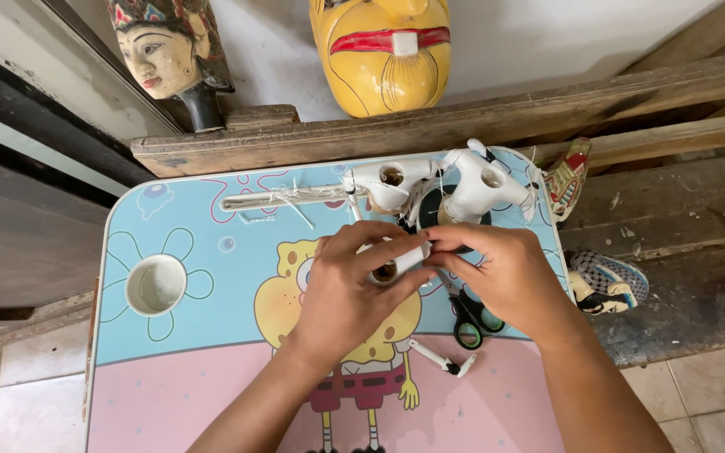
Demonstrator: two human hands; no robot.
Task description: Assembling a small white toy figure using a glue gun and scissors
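Across the lower middle of the view stood 1 small tabletop [169,386], blue & pink w/ a cartoon print, w/ 1 round cup hole [156,285] at its left that looked empty. Behind it ran 1 rough wooden ledge [547,109] carrying 2 carved masks: 1 big yellow mask [382,50] w/ red lips, and 1 smaller painted head [169,54] on a dark neck. At the tabletop's far edge lay 2 white puppet-arm pieces [430,184], each w/ a round hole showing a brown inside, approx. touching each other, w/ thin threads trailing off them. Near center both hands met: left hand [346,289] and right hand [505,273], 2 in all, each grip closed narrow on 1 short white tube piece [400,262], brown hollow end facing the camera, held just above the tabletop. Under the right hand lay 1 pair of scissors [473,319], black & green handles, blades partly hidden. Just below them lay 1 small white stick part [442,359] w/ dark tips. Beside the tabletop's right edge, lower down, sat 2 patterned puppet bits [606,281]; detail too small to tell.
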